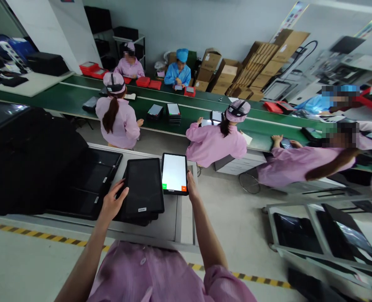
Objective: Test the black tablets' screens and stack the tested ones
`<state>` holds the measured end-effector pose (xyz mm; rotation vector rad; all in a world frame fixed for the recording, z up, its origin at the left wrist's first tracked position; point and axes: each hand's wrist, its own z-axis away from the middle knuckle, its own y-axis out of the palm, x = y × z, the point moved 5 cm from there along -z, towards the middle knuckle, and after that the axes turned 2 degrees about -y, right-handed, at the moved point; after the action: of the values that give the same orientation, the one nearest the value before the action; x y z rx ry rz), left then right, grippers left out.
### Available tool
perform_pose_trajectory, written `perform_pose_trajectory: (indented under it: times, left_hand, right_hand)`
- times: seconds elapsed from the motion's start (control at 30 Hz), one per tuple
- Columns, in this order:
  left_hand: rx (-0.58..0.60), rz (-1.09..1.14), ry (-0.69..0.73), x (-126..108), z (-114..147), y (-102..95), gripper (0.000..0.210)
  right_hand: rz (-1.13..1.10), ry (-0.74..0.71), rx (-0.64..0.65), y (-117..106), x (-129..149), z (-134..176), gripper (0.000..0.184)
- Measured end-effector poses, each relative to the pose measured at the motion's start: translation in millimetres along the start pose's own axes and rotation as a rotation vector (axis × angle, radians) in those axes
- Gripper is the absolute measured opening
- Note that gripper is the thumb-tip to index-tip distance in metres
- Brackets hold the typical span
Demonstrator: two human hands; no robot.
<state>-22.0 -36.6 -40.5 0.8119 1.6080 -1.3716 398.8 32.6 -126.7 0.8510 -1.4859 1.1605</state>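
Note:
My right hand (192, 184) grips the right edge of a tablet (174, 172) whose screen is lit white, with a green and a red box at its lower corners. Just left of it is a black tablet (143, 184), screen dark, with a small white label at its lower edge. My left hand (113, 200) is at this tablet's left edge, thumb and fingers against its side. More dark tablets (145, 220) show beneath it, stacked on a grey cart top (169, 222). The fingers of my right hand are mostly hidden behind the lit tablet.
Black trays (94, 167) with dark devices cover the cart's left side. Beyond stands a long green workbench (198, 121), with several people in pink or blue seated along it. A metal rack cart (314, 222) stands at right. Cardboard boxes (226, 73) are piled by the wall.

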Motion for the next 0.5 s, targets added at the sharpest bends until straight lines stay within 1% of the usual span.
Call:
perform_pose_trajectory:
  times: [0.07,0.13,0.23,0.27,0.3,0.33,0.43,0.5]
  left_hand:
    - [0.001,0.021,-0.003,0.4,-0.4,0.6,0.056]
    - [0.000,0.044,-0.002,2.5,-1.1,1.2,0.057]
    - [-0.006,0.086,-0.015,9.4,-2.6,0.8,0.059]
    - [-0.007,0.104,-0.031,12.7,-2.9,0.3,0.061]
    - [-0.006,0.123,-0.059,16.5,-3.0,-0.3,0.063]
    - [-0.001,0.144,-0.098,20.8,-2.9,-0.8,0.066]
    - [0.035,0.251,-0.265,37.0,-1.2,-1.4,0.077]
    - [0.066,0.339,-0.350,49.5,0.6,-1.8,0.085]
  right_hand:
    - [0.035,0.029,-0.043,-1.8,3.1,5.4,0.086]
    - [0.079,0.007,-0.113,-2.8,4.6,15.6,0.081]
    - [0.071,-0.020,-0.244,-5.9,-5.4,39.0,0.079]
    - [0.049,-0.027,-0.264,-7.1,-11.4,46.8,0.080]
    - [0.024,-0.035,-0.254,-7.8,-17.7,53.4,0.085]
    - [0.004,-0.042,-0.213,-7.9,-23.7,58.2,0.091]
    - [0.017,-0.082,0.003,-6.4,-33.8,62.4,0.117]
    - [0.070,-0.115,0.088,-8.2,-33.5,58.8,0.119]
